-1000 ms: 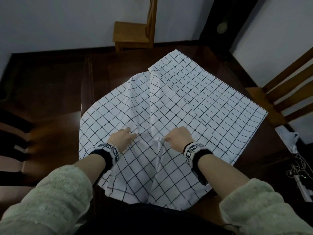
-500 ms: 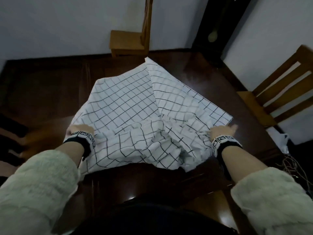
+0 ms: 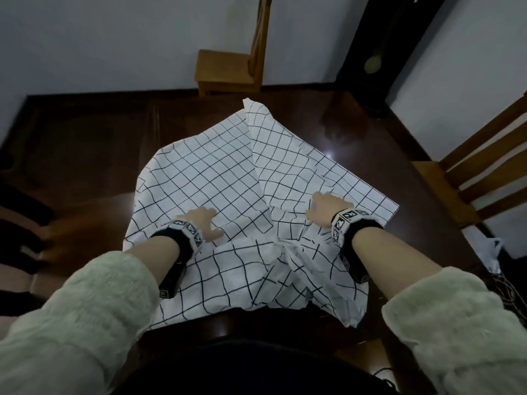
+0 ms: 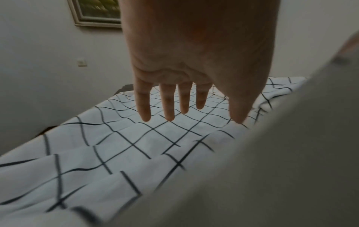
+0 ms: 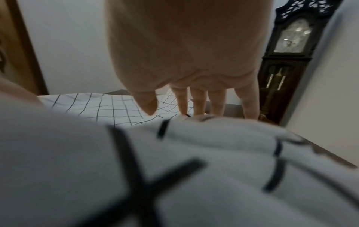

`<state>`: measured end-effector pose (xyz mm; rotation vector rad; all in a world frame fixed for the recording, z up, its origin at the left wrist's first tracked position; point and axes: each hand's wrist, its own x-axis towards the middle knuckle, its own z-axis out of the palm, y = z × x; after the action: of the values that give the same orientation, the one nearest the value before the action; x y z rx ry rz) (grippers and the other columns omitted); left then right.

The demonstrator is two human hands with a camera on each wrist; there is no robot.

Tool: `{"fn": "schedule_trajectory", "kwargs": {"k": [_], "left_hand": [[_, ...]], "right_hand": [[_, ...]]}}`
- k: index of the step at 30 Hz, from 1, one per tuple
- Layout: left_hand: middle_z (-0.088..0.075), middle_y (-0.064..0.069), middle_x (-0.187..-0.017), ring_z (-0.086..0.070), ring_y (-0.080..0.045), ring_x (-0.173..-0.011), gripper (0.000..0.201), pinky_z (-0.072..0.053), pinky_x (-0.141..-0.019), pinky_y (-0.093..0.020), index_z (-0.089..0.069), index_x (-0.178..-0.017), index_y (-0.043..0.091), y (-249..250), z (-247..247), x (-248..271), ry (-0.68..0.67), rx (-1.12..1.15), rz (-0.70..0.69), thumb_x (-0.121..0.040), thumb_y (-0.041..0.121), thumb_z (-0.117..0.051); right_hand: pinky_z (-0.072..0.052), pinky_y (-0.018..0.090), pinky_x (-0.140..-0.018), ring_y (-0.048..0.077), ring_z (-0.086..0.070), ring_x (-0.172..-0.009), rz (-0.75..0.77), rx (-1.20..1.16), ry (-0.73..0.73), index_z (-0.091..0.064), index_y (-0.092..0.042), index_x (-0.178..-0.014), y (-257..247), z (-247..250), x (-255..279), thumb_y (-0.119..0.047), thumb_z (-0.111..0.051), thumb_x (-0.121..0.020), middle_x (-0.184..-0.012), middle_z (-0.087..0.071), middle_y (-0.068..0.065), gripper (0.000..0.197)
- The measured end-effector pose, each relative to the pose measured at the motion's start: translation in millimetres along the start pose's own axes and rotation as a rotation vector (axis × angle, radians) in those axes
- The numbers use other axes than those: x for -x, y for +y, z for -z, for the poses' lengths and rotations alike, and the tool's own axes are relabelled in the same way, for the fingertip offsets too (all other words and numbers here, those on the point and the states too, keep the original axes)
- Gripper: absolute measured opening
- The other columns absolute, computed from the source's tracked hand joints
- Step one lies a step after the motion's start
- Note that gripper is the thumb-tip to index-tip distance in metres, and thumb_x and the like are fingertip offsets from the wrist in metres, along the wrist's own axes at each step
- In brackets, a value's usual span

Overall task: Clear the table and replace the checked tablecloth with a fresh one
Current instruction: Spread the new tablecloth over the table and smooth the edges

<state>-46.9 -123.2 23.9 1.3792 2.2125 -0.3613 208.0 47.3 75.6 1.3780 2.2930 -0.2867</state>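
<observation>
The white checked tablecloth (image 3: 216,178) lies partly folded and rumpled on the dark wooden table (image 3: 94,155), its near edge bunched and hanging toward me. My left hand (image 3: 201,220) hovers over the cloth's left half with fingers (image 4: 169,104) straight and spread, holding nothing. My right hand (image 3: 325,206) reaches over the right half, fingers (image 5: 215,101) extended down to a raised fold of the tablecloth (image 5: 174,161). The tablecloth (image 4: 116,138) shows creased under the left palm.
A wooden chair (image 3: 231,69) stands beyond the table's far edge, another chair (image 3: 482,163) at the right. A dark grandfather clock (image 5: 287,61) stands in the far right corner. Cables and a white bag (image 3: 490,252) lie on the floor at right.
Both hands let go of the cloth's side edges and came inward over its middle, now open. The cloth's near part dropped back down over the table edge.
</observation>
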Motion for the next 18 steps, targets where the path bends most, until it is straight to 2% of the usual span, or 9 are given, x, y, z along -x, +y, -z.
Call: {"fn": "schedule_trajectory", "kwargs": {"k": [2,4,6,7,9,11,14,16,18], "left_hand": [[-0.030,0.001,-0.152,-0.043,-0.024,-0.130,0.085,-0.044,-0.100,-0.046,-0.025,-0.148,0.026,6.6,-4.8,-7.5,-0.028,0.027,-0.056,-0.079,0.065,-0.055],[-0.027,0.004,-0.153,-0.042,-0.023,-0.131,0.084,-0.044,-0.099,-0.046,-0.023,-0.148,0.029,13.0,-8.7,-11.8,-0.023,0.012,-0.056,-0.079,0.063,-0.057],[-0.031,0.004,-0.150,-0.044,-0.023,-0.128,0.073,-0.044,-0.097,-0.044,-0.025,-0.146,0.029,20.2,-12.4,-13.1,-0.029,-0.014,-0.014,-0.085,0.054,-0.056],[-0.036,0.002,-0.145,-0.046,-0.023,-0.125,0.064,-0.043,-0.095,-0.043,-0.029,-0.144,0.028,23.8,-14.0,-12.5,-0.030,-0.031,0.010,-0.088,0.048,-0.053],[-0.044,-0.002,-0.133,-0.049,-0.024,-0.118,0.045,-0.043,-0.090,-0.040,-0.038,-0.135,0.022,29.7,-17.3,-13.1,-0.038,-0.084,0.035,-0.094,0.036,-0.047],[-0.052,-0.006,-0.125,-0.054,-0.025,-0.111,0.035,-0.044,-0.085,-0.037,-0.041,-0.130,0.015,32.8,-19.9,-15.9,-0.111,-0.128,0.017,-0.098,0.029,-0.038],[-0.059,-0.008,-0.115,-0.058,-0.024,-0.098,0.032,-0.045,-0.076,-0.031,-0.049,-0.124,0.013,32.0,-23.1,-25.0,-0.211,-0.123,-0.042,-0.101,0.025,-0.030],[-0.062,-0.005,-0.106,-0.059,-0.023,-0.091,0.030,-0.044,-0.072,-0.030,-0.056,-0.117,0.014,31.3,-22.1,-30.7,-0.201,-0.143,-0.054,-0.100,0.022,-0.032],[-0.059,-0.002,-0.086,-0.056,-0.022,-0.080,0.025,-0.045,-0.069,-0.030,-0.059,-0.103,0.011,32.8,-13.4,-34.4,-0.176,-0.161,-0.014,-0.098,0.021,-0.037]], "right_hand": [[-0.039,0.056,-0.098,0.033,-0.042,-0.127,0.005,-0.017,0.006,-0.020,-0.030,-0.146,-3.7,-5.5,-9.4,-0.064,-0.054,-0.081,-0.150,-0.027,0.006,0.081],[-0.032,0.063,-0.102,0.034,-0.032,-0.134,0.041,0.034,-0.003,-0.007,-0.039,-0.149,-7.0,-9.3,-16.0,-0.067,-0.062,-0.074,-0.156,-0.009,0.003,0.097],[-0.023,0.069,-0.103,0.036,-0.027,-0.137,0.050,0.087,-0.021,-0.004,-0.043,-0.148,-9.2,-12.8,-23.9,-0.067,-0.065,-0.070,-0.157,-0.005,0.003,0.102],[-0.020,0.071,-0.103,0.036,-0.026,-0.138,0.045,0.122,-0.039,-0.004,-0.043,-0.148,-10.0,-15.6,-28.5,-0.067,-0.065,-0.069,-0.157,-0.011,0.004,0.102],[-0.014,0.073,-0.104,0.035,-0.035,-0.133,0.047,0.197,-0.081,-0.013,-0.037,-0.147,-11.8,-19.7,-34.8,-0.064,-0.065,-0.071,-0.146,-0.037,0.006,0.096],[-0.009,0.074,-0.106,0.029,-0.047,-0.123,0.062,0.247,-0.097,-0.033,-0.028,-0.140,-12.6,-24.7,-40.5,-0.055,-0.063,-0.078,-0.123,-0.056,0.002,0.074],[-0.005,0.070,-0.110,0.023,-0.053,-0.115,0.073,0.321,-0.142,-0.047,-0.023,-0.126,-17.9,-26.5,-44.4,-0.040,-0.061,-0.086,-0.105,-0.062,-0.001,0.046],[-0.004,0.066,-0.113,0.022,-0.055,-0.113,0.078,0.371,-0.172,-0.052,-0.021,-0.121,-20.7,-24.0,-48.0,-0.027,-0.057,-0.088,-0.096,-0.062,-0.001,0.034],[-0.004,0.063,-0.114,0.021,-0.057,-0.108,0.057,0.396,-0.182,-0.055,-0.022,-0.118,-16.1,-17.0,-53.0,-0.024,-0.052,-0.089,-0.082,-0.056,-0.005,0.030]]}}
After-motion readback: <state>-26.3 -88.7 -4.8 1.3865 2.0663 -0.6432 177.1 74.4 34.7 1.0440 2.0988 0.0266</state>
